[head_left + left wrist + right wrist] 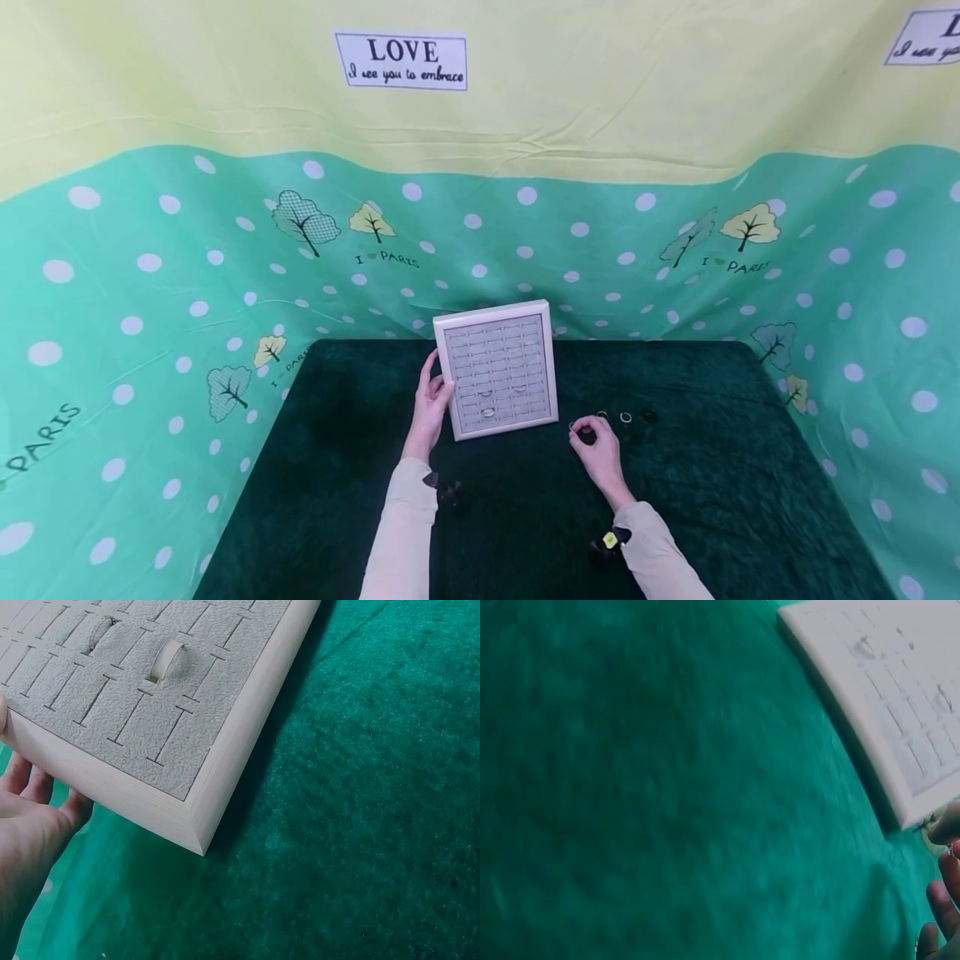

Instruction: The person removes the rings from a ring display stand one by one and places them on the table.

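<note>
A ring display tray (498, 371) with a pale frame and grey slotted padding stands tilted up on the dark green cloth. My left hand (431, 408) grips its left edge, with the thumb at the front and fingers behind, as the left wrist view shows. Three rings sit in the lower slots, among them a wide silver band (166, 660) and a thin twisted ring (100, 634). To the right of the tray, my right hand (597, 450) pinches a small shiny ring (951, 851) between thumb and fingertip; most of it is hidden.
Just beyond the right hand, a silver ring (626, 417) and a dark ring (649, 414) lie on the green cloth (712, 500). Another ring (602, 414) lies close to the fingers. A printed curtain (525, 225) hangs behind the table and along both sides.
</note>
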The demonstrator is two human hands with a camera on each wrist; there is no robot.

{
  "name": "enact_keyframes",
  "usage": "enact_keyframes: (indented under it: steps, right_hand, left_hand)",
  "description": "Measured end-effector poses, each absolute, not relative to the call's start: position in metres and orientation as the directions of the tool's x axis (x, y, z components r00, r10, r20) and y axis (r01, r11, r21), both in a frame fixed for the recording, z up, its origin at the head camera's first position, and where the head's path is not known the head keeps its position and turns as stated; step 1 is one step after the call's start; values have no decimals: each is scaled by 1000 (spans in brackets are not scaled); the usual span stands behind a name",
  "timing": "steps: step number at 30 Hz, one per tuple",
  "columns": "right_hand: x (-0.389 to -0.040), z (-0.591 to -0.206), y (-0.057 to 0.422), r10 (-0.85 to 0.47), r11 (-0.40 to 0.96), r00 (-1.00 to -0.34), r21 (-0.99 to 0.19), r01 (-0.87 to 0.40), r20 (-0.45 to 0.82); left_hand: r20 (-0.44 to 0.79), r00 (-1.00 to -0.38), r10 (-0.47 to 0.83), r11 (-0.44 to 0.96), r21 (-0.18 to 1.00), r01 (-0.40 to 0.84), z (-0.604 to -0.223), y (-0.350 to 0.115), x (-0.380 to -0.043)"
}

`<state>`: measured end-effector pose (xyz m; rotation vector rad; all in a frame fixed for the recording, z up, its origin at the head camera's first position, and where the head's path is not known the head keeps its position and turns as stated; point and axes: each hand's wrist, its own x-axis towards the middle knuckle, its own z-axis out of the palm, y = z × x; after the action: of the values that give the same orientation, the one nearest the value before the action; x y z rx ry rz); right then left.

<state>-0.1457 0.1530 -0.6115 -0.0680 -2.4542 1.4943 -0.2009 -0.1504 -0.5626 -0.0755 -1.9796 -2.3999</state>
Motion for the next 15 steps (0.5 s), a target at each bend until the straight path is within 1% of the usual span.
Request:
enact_keyframes:
  steps: [4,9,15]
  right_hand:
    - [-146,-615,164,180,490,-959,-865,-104,218]
    - [-145,-620,179,191,531,-955,-842,-92,225]
    - [-147,-627,195,165,580,-948,-804,-130,273]
  left_hand:
    - [72,-997,20,-193,979,66,-556,-151,-198]
    - [64,-998,-5,-192,979,64,-567,-150,-203]
    - [97,-995,-17,-185,978,99,-574,-149,-206]
